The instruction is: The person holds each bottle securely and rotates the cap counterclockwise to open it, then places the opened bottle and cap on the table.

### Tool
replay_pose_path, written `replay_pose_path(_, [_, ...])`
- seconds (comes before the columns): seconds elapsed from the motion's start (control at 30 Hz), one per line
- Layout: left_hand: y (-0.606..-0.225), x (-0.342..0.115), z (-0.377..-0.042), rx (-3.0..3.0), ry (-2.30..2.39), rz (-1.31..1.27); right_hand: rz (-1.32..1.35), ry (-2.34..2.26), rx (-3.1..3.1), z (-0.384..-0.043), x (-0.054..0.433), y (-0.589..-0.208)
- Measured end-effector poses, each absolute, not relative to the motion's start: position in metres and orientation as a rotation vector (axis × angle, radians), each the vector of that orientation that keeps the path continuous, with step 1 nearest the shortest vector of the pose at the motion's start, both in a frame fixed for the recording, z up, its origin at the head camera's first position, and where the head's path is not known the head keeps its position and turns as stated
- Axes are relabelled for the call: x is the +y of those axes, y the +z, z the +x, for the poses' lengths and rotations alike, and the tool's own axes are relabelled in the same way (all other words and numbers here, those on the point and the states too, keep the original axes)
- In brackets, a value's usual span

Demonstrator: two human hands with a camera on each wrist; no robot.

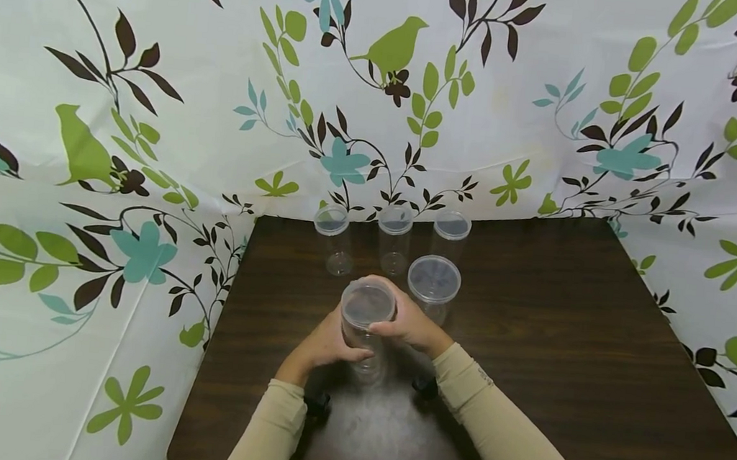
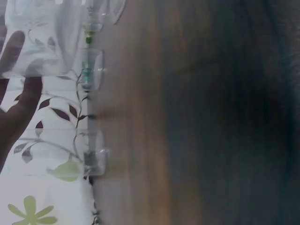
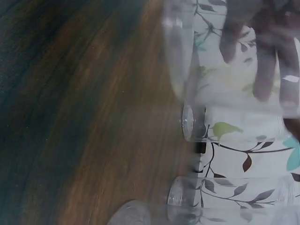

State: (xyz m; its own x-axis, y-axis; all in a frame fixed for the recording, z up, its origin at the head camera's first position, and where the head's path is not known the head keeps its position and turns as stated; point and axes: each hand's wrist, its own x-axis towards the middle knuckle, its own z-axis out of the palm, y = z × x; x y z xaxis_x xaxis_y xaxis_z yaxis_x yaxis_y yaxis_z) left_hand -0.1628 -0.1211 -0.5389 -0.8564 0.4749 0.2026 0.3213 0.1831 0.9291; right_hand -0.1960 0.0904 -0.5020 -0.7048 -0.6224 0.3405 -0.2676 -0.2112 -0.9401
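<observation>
A clear plastic jar with a translucent lid is held between both hands in front of the person. My left hand grips its lower left side, the thumb across the front. On the upper right side, just under the lid, my right hand grips it with the thumb toward the near side. Through the clear wall of the jar, fingers show in the right wrist view. The left wrist view has the jar at its upper left; its base appears raised off the table.
Another lidded jar stands just beyond my right hand. Three more lidded jars, left, middle and right, line the back of the dark wooden table. A patterned cloth hangs behind and beside it.
</observation>
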Motion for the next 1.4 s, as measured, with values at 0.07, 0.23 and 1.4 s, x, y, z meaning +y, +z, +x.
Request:
replay_pose_path(0.07, [-0.542,-0.121,-0.162,2.266,1.794,0.775,-1.022,-1.972,1.855,-0.195,0.088,-0.501])
replay_pose_path(0.23, [-0.549,-0.124,-0.163,2.400,1.832,0.680,-0.845,-1.906,2.099,-0.185,0.081,-0.499])
replay_pose_path(1.4, [-0.530,-0.132,-0.171,2.428,1.718,0.643,-0.673,-2.052,2.395,-0.174,0.061,-0.499])
